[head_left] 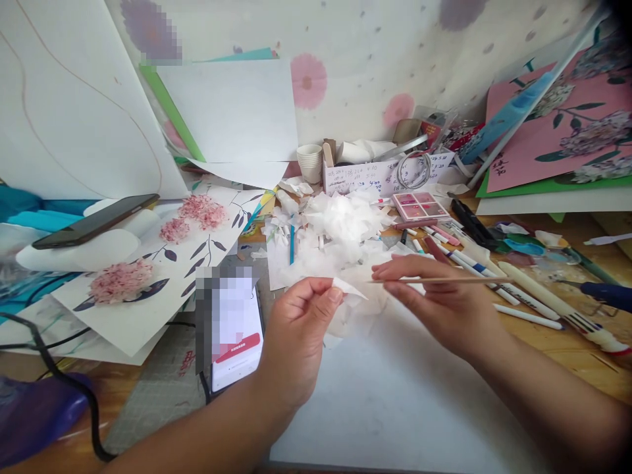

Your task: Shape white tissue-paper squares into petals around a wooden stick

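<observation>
My left hand point(306, 322) pinches a small folded piece of white tissue point(351, 290), its pointed end facing right. Just to the right, my right hand point(434, 299) holds a thin wooden stick point(459, 281) level between thumb and fingers. The stick's left tip is close to the tissue, with a small gap between them. Behind both hands lies a loose heap of white tissue pieces point(340, 220). Beneath them a large white sheet of paper point(375, 401) covers the front of the table.
A phone point(239, 342) lies left of my left hand; another phone point(96, 220) rests at far left. Sheets with pink paper flowers point(121, 282) are nearby. Markers point(526, 304), a palette point(419, 205), paper cups point(309, 163) and a blue tool point(605, 294) sit around. A black cable point(91, 401) curves at left.
</observation>
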Demonstrator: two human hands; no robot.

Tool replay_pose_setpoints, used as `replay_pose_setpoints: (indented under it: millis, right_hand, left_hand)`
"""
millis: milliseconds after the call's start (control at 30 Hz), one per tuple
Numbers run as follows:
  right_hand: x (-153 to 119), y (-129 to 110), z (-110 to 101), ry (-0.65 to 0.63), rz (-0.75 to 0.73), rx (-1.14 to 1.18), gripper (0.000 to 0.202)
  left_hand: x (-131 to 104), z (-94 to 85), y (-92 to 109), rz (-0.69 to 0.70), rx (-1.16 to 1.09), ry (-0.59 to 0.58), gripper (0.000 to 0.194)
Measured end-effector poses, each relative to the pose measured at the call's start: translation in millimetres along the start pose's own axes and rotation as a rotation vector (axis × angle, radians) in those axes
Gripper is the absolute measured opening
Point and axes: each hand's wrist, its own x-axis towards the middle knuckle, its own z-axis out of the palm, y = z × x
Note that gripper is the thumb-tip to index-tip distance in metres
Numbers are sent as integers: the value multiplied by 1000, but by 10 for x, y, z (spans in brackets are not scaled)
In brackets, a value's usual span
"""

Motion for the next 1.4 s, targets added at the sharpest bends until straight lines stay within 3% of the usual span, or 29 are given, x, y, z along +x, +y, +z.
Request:
replay_pose_setpoints:
  millis: [67, 167, 400, 600, 867, 1067, 1200, 1400]
  right_hand:
    - [-3, -64, -46, 84, -13, 154, 16]
    - [-39, -182, -64, 73, -75, 287, 20]
    - [-76, -264, -14, -44, -115, 270, 24]
    - [-69, -249, 4, -67, -119, 254, 25]
    - [-53, -269, 16, -55, -129, 182, 18]
    - [-38, -210, 0, -14, -121, 195, 19]
    - [-14, -123, -31, 34, -38, 173, 13]
    - [10, -32, -24, 28, 51, 62, 7]
  left_hand:
    - [-14, -18, -15, 0, 101, -42, 13]
    - [-27, -17, 2, 42, 254, -48, 16]
    - [-36, 32, 98, 176, 596, -54, 18]
    - [-46, 11, 70, 327, 709, -68, 11]
    - [-43, 12, 55, 411, 692, -93, 9]
    - [-26, -10, 50, 283, 572, -114, 10]
    - [-21, -4, 40, 183, 462, -67, 14]
    - [-38, -22, 22, 214, 234, -49, 17]
